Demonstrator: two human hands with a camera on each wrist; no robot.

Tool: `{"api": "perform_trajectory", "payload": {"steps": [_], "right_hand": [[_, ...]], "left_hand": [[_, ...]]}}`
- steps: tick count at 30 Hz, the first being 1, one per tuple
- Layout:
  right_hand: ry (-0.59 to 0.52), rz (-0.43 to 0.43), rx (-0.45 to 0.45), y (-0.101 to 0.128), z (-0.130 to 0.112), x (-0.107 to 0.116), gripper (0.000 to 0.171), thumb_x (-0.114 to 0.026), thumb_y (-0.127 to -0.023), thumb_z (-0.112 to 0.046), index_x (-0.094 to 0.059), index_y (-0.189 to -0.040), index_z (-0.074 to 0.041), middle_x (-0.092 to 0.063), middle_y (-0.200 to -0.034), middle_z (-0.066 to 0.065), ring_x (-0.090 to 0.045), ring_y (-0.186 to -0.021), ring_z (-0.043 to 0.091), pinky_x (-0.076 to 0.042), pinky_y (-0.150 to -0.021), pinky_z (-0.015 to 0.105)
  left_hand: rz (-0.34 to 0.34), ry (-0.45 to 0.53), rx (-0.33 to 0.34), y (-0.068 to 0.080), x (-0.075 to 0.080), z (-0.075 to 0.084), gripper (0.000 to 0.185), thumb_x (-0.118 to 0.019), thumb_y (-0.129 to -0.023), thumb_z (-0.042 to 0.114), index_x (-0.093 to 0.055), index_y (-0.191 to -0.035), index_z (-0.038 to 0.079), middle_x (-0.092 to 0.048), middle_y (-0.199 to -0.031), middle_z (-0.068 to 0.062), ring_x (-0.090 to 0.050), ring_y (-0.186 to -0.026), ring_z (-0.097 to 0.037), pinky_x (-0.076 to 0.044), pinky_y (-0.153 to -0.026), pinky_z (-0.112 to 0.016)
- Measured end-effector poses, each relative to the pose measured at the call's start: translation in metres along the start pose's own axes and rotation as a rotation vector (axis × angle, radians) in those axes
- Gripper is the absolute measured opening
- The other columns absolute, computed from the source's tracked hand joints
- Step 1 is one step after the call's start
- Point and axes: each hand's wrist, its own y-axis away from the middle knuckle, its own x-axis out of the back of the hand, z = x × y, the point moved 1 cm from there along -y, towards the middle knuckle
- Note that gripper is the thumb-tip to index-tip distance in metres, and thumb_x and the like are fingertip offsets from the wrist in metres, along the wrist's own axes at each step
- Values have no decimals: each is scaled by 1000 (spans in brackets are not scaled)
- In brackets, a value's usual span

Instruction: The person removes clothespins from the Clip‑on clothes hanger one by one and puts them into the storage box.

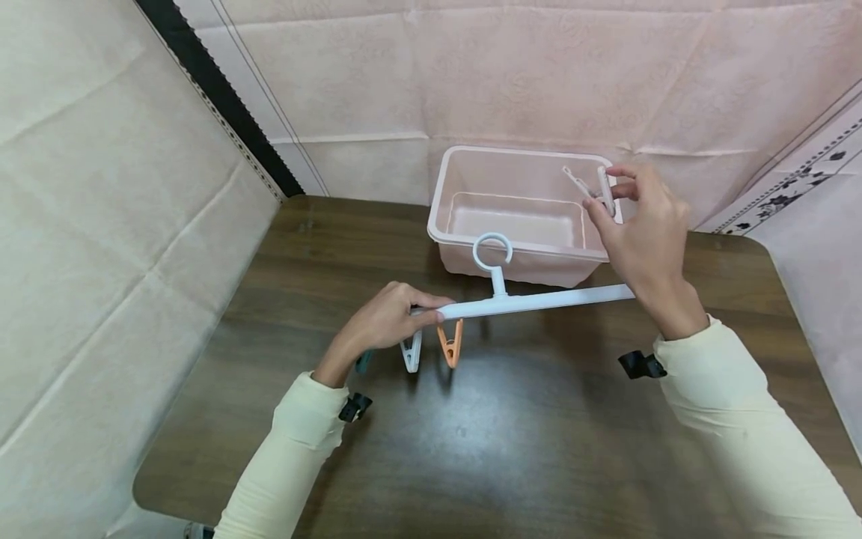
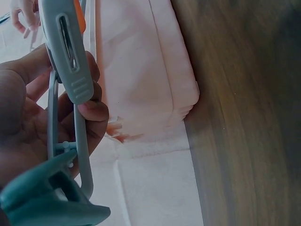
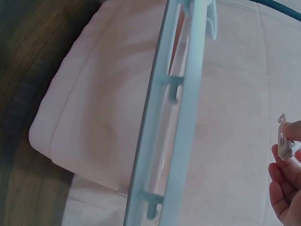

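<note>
My left hand [image 1: 384,316] grips the left end of a light blue clip hanger [image 1: 539,302], its hook pointing up and its bar roughly level above the table. Below the bar by that hand hang an orange clothespin [image 1: 450,346], a pale grey clothespin [image 1: 412,353] and a teal clothespin [image 2: 44,193], the last mostly hidden in the head view. My right hand [image 1: 649,224] pinches a whitish clothespin [image 1: 607,191] over the right side of a pink plastic tub [image 1: 521,258]. In the right wrist view, small pegs show inside the hanger's slotted bar [image 3: 188,117].
The tub stands at the table's back edge, against a pale patterned cloth [image 1: 539,75]. More cloth [image 1: 101,262] hangs at the left. The brown wooden table [image 1: 505,449] extends in front of the hanger.
</note>
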Motion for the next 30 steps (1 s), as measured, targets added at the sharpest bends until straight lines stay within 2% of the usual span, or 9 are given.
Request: {"api": "perform_trajectory", "payload": {"steps": [4, 6, 11, 15, 19, 23, 30], "right_hand": [[13, -71, -36, -4, 8, -4, 35, -79, -84, -6, -65, -114, 4, -72, -91, 22, -70, -86, 38, -32, -65, 24], [24, -114, -57, -5, 14, -7, 36, -79, -85, -7, -64, -115, 4, -72, -91, 23, -69, -87, 39, -36, -69, 29], [28, -262, -159, -7, 31, -15, 38, -77, -88, -10, -63, -121, 2, -71, -93, 25, -63, -86, 37, -36, -75, 39], [40, -375, -249, -7, 43, -25, 38, -75, -90, -16, -62, -123, -1, -71, -96, 25, -63, -86, 35, -38, -71, 32], [45, -466, -301, -4, 53, -35, 40, -73, -92, -21, -60, -125, -2, -69, -102, 25, -65, -85, 35, -42, -58, 23], [53, -492, -292, 1, 57, -44, 41, -73, -93, -19, -57, -126, -1, -69, -103, 26, -65, -87, 37, -45, -59, 27], [72, -478, -288, 8, 63, -53, 39, -72, -93, -17, -57, -125, -1, -69, -99, 26, -63, -87, 37, -45, -64, 40]], "left_hand": [[-8, -10, 5, 2, 1, -1, 29, -68, -97, 12, -70, -126, 6, -71, -116, -8, -32, -48, -6, -28, -45, -23], [-11, -21, 5, 2, 2, -1, 29, -69, -97, 11, -70, -125, 6, -71, -115, -9, -31, -48, -6, -27, -45, -23], [-23, -29, 5, 2, 3, -2, 29, -70, -96, 11, -71, -125, 7, -71, -113, -9, -35, -49, -6, -29, -46, -23], [-34, -28, -13, 4, 0, -4, 29, -69, -96, 12, -71, -124, 6, -71, -114, -9, -38, -50, -5, -31, -47, -22], [-39, -47, -13, 4, -1, -5, 29, -70, -96, 13, -71, -124, 7, -71, -115, -8, -35, -49, -5, -31, -47, -22], [-39, -53, -5, 5, -1, -6, 29, -70, -96, 13, -71, -124, 7, -70, -116, -8, -32, -48, -6, -30, -47, -23], [-50, -49, 8, 4, -4, -6, 30, -70, -96, 13, -71, -125, 7, -71, -113, -8, -35, -48, -5, -31, -46, -22]]}}
